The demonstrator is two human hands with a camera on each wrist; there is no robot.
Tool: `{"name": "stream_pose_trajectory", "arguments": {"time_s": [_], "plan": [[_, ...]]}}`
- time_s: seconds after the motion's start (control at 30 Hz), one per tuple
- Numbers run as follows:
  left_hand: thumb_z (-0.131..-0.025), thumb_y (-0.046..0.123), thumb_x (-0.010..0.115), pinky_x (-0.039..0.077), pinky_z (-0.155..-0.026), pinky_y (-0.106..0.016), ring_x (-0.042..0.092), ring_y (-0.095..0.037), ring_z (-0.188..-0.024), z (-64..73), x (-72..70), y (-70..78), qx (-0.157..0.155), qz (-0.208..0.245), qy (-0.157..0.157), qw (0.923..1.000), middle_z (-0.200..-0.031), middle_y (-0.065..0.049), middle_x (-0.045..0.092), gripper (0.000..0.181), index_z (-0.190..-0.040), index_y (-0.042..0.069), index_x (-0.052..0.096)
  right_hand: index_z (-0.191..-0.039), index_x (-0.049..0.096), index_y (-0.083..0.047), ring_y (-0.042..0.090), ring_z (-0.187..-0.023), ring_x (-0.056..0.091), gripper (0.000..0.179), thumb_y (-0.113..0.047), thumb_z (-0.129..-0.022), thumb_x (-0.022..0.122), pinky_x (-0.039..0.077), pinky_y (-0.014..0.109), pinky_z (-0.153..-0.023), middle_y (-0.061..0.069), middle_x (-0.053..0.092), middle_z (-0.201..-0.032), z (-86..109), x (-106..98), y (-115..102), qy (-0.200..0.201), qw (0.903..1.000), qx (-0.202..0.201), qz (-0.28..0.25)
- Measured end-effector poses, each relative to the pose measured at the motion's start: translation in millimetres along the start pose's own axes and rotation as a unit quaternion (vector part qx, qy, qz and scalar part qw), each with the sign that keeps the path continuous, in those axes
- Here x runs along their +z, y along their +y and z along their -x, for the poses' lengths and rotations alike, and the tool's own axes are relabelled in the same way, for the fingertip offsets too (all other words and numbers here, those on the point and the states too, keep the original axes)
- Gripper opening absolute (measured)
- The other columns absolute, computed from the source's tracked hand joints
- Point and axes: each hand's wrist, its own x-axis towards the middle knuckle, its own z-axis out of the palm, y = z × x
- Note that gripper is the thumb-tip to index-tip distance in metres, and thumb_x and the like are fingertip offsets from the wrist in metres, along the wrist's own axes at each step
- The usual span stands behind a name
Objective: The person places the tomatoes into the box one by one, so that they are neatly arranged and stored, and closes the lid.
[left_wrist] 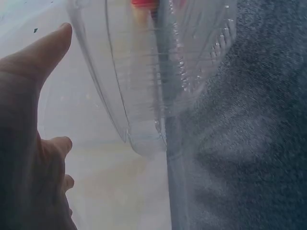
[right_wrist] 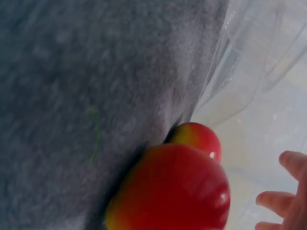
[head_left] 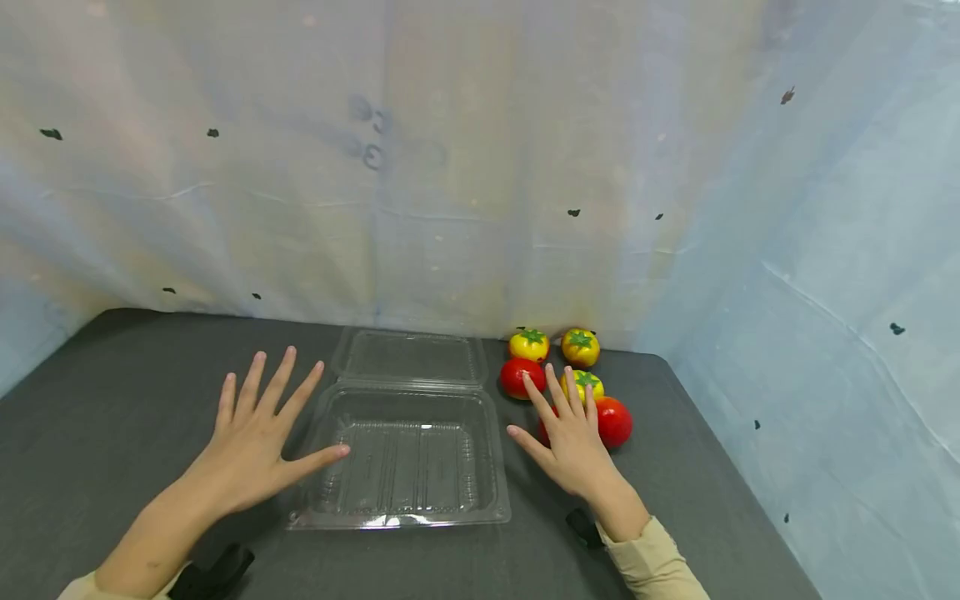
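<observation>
A clear plastic clamshell box (head_left: 405, 454) lies on the dark table with its lid (head_left: 408, 357) folded back toward the wall. My left hand (head_left: 251, 450), fingers spread, hovers at the box's left side and holds nothing. Spread as well, my right hand (head_left: 573, 450) is above the table just right of the box, partly hiding the fruit behind it. That group has red tomatoes (head_left: 613, 422) and yellow persimmon-like fruit with green leafy tops (head_left: 529, 344). In the right wrist view a large red fruit (right_wrist: 172, 189) sits near the hand, apart from its fingers (right_wrist: 276, 201).
A pale plastic sheet (head_left: 450, 167) hangs behind the table and along its right side. Dark table surface (head_left: 97, 433) extends left of the box, and more lies right of the fruit. Black wrist straps (head_left: 213, 573) show at both sleeves.
</observation>
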Motion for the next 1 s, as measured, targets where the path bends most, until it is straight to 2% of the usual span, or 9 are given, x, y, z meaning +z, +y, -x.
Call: {"name": "stream_pose_trajectory", "arguments": {"time_s": [0.2,0.3,0.5,0.7,0.87,1.0], "plan": [[-0.08,0.069,0.06,-0.021,-0.11,-0.058,-0.027,-0.033,-0.143,7.8,0.3,-5.8,-0.001,0.014,-0.017,0.9998,-0.16,-0.007,-0.019,0.108,-0.156,0.025,-0.003,-0.154,0.022,-0.026,0.035,-0.148,-0.005,0.079,-0.055,-0.089,0.056,-0.002,0.057,-0.116,0.008,0.005,-0.162,4.0,-3,8,-0.015,0.9999,-0.003,-0.001],[-0.078,0.067,0.063,-0.019,-0.11,-0.059,-0.024,-0.036,-0.144,13.1,0.8,-6.8,0.01,0.041,-0.034,0.9985,-0.16,-0.008,-0.018,0.11,-0.156,0.025,-0.003,-0.154,0.022,-0.025,0.037,-0.148,-0.003,0.081,-0.056,-0.088,0.058,0.001,0.057,-0.116,0.008,0.005,-0.162,6.5,-4,14,-0.019,0.9998,-0.004,-0.008],[-0.072,0.064,0.072,-0.013,-0.111,-0.062,-0.012,-0.038,-0.147,18.5,1.9,-3.5,0.045,0.121,-0.06,0.9898,-0.162,-0.008,-0.011,0.117,-0.156,0.027,0.001,-0.154,0.023,-0.023,0.04,-0.147,0.002,0.083,-0.056,-0.087,0.06,0.007,0.06,-0.115,0.01,0.009,-0.162,10.9,-7,25,-0.015,0.9994,0.005,-0.03],[-0.063,0.065,0.077,-0.007,-0.108,-0.069,-0.006,-0.046,-0.145,19.6,3.1,-6.2,0.063,0.152,-0.071,0.9837,-0.162,-0.013,-0.006,0.126,-0.156,0.025,0.003,-0.153,0.026,-0.019,0.042,-0.146,0.008,0.085,-0.053,-0.085,0.063,0.015,0.067,-0.11,0.015,0.016,-0.16,13.9,-8,32,-0.01,0.9996,0.01,-0.025],[-0.062,0.065,0.078,-0.001,-0.106,-0.072,-0.003,-0.045,-0.145,20.7,5.7,-6.7,0.061,0.176,-0.083,0.979,-0.162,-0.007,-0.004,0.124,-0.156,0.024,0.007,-0.153,0.027,-0.018,0.043,-0.145,0.011,0.084,-0.049,-0.086,0.066,0.019,0.068,-0.108,0.019,0.02,-0.158,15.6,-8,34,-0.011,0.9997,0.002,-0.023],[-0.063,0.062,0.079,0.003,-0.103,-0.075,0.002,-0.048,-0.144,19.2,6.2,-5.3,0.079,0.181,-0.079,0.977,-0.163,-0.001,-0.003,0.12,-0.156,0.025,0.011,-0.152,0.031,-0.017,0.045,-0.144,0.014,0.083,-0.044,-0.084,0.07,0.021,0.068,-0.108,0.02,0.022,-0.157,16.7,-9,37,-0.014,0.9996,-0.009,-0.022]]}}
